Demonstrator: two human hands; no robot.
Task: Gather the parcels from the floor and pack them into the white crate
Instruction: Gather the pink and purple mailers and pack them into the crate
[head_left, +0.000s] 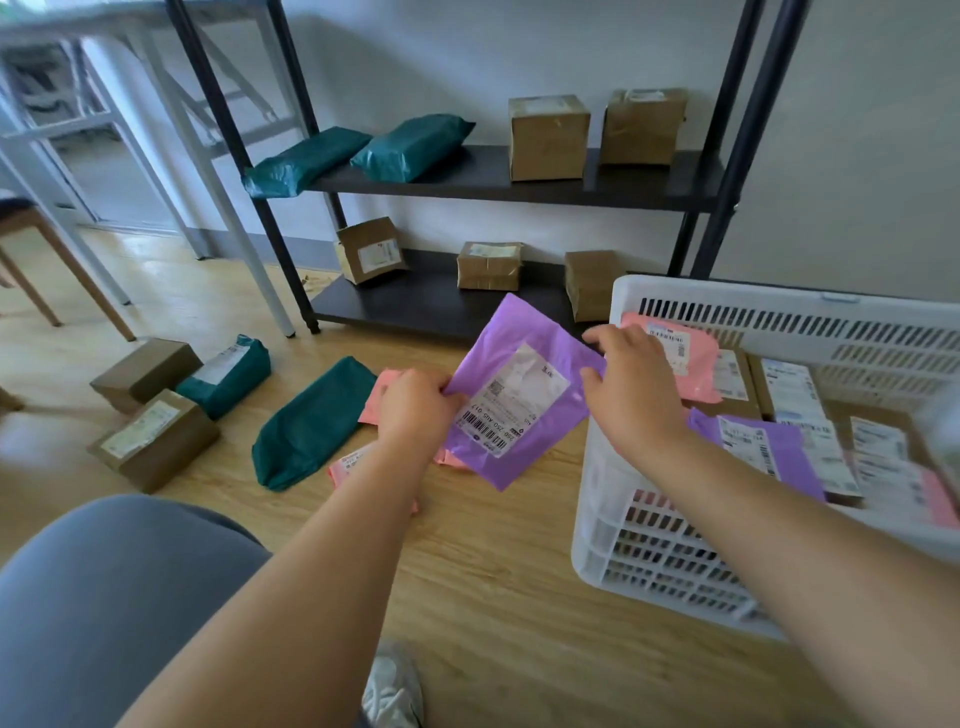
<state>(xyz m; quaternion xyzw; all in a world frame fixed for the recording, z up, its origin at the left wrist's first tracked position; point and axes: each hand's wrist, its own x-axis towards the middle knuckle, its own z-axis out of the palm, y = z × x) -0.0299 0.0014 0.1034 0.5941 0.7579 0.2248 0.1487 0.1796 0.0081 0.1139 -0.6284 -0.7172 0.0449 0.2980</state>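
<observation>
Left hand (415, 410) and right hand (636, 387) pinch a glossy purple poly mailer (519, 400) beside the slatted white crate (613, 499).

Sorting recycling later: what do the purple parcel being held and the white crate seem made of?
The purple parcel: likely thin plastic film, slightly glossy; it creases and flexes. The white crate: rigid moulded plastic, seemingly, matte, with slotted walls.

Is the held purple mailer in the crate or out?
Out. The purple mailer hangs over the floor, left of the crate rim, held at its edges by the left hand and right hand.
</observation>
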